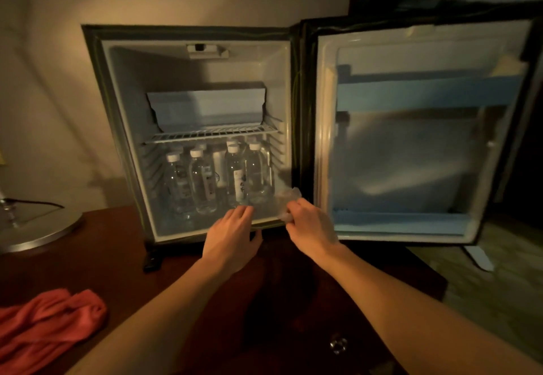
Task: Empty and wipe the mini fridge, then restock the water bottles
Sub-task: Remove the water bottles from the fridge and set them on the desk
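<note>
The mini fridge (123, 87) stands on a dark wooden table with its door (411, 139) swung wide to the right. Several clear water bottles (204, 181) with white caps stand on the fridge floor under a white wire shelf (211, 135). My left hand (232, 236) rests at the fridge's front lower edge, fingers apart, holding nothing. My right hand (308, 222) is closed on a crumpled piece of clear plastic (286, 198) just in front of the fridge's lower right corner, beside the rightmost bottles.
A pink cloth (47, 324) lies on the wooden table (117, 257) at the lower left. A round metal lamp base (38, 228) sits at the left edge. A small metal knob (338, 344) is on the table front. Patterned floor lies at the right.
</note>
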`<action>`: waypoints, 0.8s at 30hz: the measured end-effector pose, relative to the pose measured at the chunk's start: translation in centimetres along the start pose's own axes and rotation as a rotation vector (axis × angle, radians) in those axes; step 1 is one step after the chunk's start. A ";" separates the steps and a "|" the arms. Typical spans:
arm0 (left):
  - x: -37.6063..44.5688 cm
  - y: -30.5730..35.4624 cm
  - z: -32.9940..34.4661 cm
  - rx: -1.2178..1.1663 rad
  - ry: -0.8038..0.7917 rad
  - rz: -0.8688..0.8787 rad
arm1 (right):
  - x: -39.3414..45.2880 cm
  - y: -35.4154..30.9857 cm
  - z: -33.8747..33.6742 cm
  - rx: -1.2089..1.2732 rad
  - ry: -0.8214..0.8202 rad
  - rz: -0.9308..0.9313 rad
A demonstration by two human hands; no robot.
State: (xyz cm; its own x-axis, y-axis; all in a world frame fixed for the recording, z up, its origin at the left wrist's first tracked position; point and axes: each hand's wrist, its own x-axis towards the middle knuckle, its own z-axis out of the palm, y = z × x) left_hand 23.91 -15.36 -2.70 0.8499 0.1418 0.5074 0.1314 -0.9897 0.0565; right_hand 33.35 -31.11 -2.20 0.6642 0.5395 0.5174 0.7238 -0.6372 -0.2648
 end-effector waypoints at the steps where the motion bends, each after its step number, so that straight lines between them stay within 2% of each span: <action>1: -0.3 0.8 -0.3 0.001 0.006 0.028 | -0.8 0.4 -0.8 -0.001 0.008 -0.008; 8: -1.5 7.6 -0.5 -0.021 0.022 0.144 | -6.8 4.2 -5.7 -0.115 0.023 -0.010; 14: -1.7 15.7 1.2 -0.077 0.005 0.252 | -12.0 10.2 -9.5 -0.156 0.072 0.042; 24: -1.6 30.1 6.5 -0.173 -0.109 0.454 | -22.1 22.6 -13.2 -0.182 0.073 0.313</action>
State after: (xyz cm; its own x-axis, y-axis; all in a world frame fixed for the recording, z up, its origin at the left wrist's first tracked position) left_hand 29.83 -45.25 -7.39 0.8515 -0.3124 0.4212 -0.3433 -0.9392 -0.0027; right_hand 32.55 -64.73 -8.88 0.8285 0.2661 0.4927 0.4380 -0.8561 -0.2742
